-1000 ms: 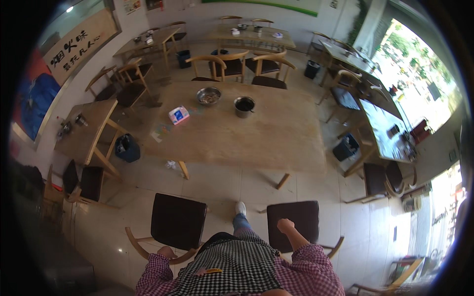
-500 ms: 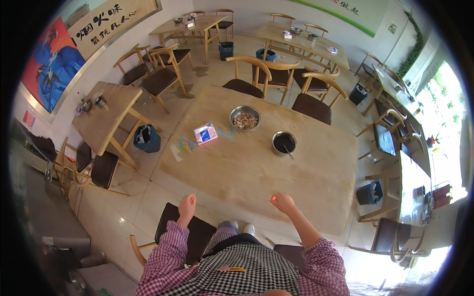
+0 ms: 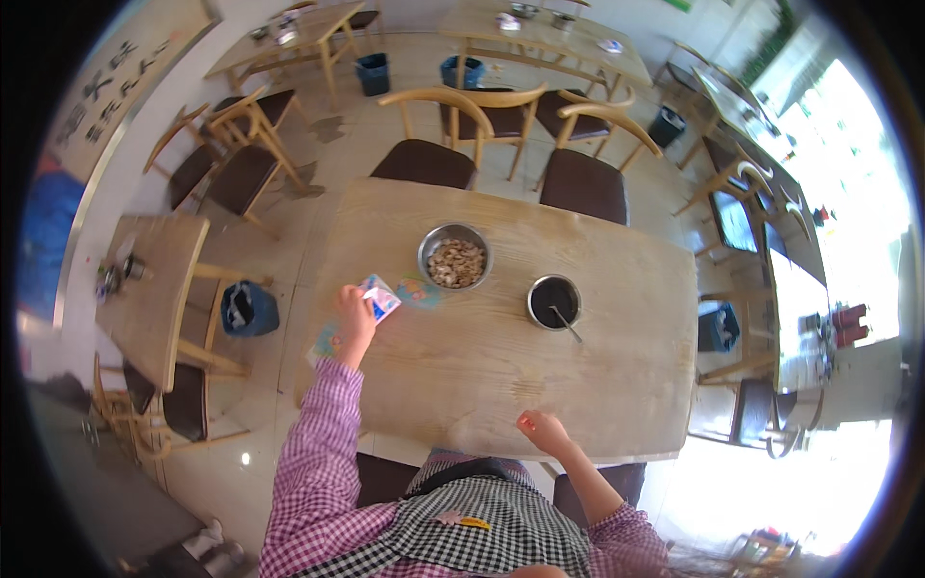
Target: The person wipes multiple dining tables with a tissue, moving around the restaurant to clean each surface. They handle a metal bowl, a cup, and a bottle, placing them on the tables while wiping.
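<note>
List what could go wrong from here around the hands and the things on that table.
1. The left hand is at the tissue pack, with the metal bowl of pieces close by; a swing rightward might knock the bowl.
2. The handle in the dark-filled container juts over the rim; the right hand, reaching forward, could catch it and cause a spill.

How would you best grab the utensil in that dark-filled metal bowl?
Probably by the utensil's handle, at the free end, right hand coming from the near right: it slants over the bowl rim that way, its other end hidden in dark contents.
</note>
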